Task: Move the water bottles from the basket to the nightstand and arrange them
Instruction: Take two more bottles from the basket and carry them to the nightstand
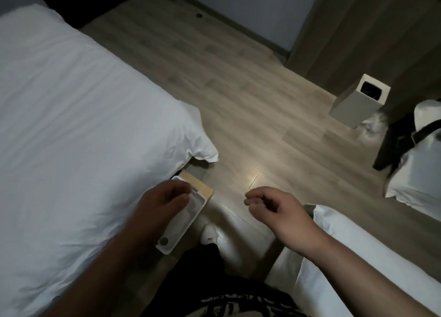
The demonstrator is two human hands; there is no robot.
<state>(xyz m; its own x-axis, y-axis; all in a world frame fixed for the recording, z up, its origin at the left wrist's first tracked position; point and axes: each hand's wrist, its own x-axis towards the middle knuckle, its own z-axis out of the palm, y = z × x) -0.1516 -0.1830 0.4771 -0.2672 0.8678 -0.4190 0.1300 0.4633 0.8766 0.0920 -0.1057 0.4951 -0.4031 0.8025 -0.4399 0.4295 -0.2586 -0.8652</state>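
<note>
Hanging over basket (185,230), left hand (160,201), right hand (274,208) loosely curled

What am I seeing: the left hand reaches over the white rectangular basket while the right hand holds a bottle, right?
No: the head view shows the right hand empty, fingers loosely curled. The left hand is over the white rectangular basket.

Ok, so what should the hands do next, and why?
Probably the left hand should grip the green-capped bottle lying in the basket and lift it out: that hand is right over the basket, and the right hand hangs empty.
</note>
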